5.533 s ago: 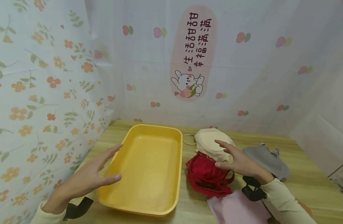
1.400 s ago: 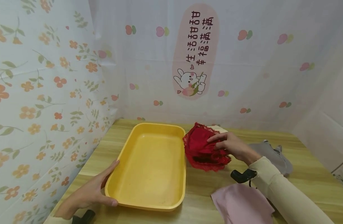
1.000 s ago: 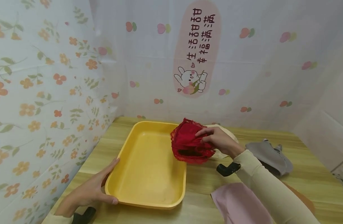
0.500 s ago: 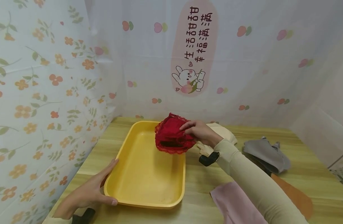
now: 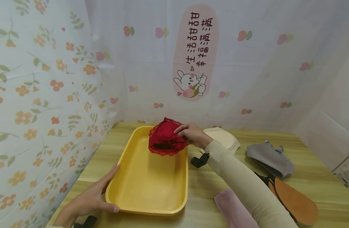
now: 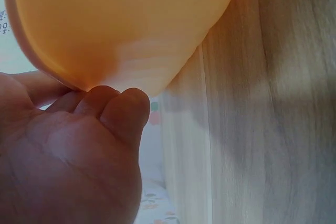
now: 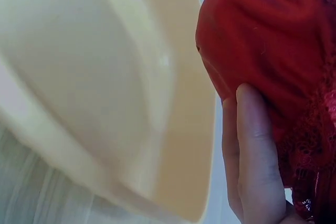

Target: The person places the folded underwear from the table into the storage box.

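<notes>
A red lace-trimmed bra, folded cup into cup, hangs over the far right part of a yellow plastic tray. My right hand pinches it by its right side. In the right wrist view the straight fingers lie against the smooth red cup, with the tray beside it; the thumb is mostly hidden. At the tray's near left corner my left hand grips the outside, thumb on the front and fingers along the left side. The left wrist view has its fingertips pressed against the tray's outer wall.
Right of the tray lies a cream bra. Farther right are a grey folded garment and an orange-brown cupped piece with black edging. A pink cloth piece sits partly under the right forearm. Printed curtains stand left and behind.
The right hand has lifted the red bra from the table's right side and carried it left over the tray. The left hand, earlier held apart, has taken hold of the tray's corner.
</notes>
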The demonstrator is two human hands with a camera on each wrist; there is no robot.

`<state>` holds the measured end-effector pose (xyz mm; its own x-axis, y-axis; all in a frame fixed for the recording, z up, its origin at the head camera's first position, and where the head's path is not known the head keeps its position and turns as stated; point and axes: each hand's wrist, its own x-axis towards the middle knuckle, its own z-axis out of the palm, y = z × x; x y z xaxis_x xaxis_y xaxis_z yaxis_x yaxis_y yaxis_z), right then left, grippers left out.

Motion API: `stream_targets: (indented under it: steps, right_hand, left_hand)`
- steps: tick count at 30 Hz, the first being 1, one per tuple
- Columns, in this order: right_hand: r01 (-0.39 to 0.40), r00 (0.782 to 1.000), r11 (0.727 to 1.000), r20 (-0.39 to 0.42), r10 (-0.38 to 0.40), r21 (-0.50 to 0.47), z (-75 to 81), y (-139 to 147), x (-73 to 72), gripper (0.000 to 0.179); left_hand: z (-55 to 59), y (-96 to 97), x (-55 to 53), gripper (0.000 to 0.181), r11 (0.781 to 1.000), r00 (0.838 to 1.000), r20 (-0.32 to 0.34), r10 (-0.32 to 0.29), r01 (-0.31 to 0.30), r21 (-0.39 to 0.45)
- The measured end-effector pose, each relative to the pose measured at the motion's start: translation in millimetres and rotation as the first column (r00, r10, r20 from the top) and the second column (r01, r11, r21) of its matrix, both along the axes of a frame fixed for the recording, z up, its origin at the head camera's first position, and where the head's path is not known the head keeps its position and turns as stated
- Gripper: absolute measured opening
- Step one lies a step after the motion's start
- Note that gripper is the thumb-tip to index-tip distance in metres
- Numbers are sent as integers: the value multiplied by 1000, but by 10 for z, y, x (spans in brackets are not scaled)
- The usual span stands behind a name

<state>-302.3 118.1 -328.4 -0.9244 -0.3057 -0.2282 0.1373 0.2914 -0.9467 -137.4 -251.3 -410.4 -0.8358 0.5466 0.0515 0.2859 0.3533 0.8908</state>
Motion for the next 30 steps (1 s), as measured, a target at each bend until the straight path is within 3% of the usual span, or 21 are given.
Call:
stream_targets:
  steps: [16, 21, 30]
  right_hand:
    - [77, 997, 994, 38, -74, -76, -102, -345, -36, 20]
    - [102, 994, 993, 57, -99, -64, -173, -424, -53, 21]
    - [117, 991, 992, 73, -114, -37, -255, -593, -77, 17]
  left_hand:
    - [-15, 0, -8, 118, 999, 1000, 6, 11, -11, -34]
    - [-37, 5, -30, 119, 1000, 1000, -12, -2, 2, -23]
    - [5, 1, -25, 121, 1000, 1000, 25, 12, -11, -20]
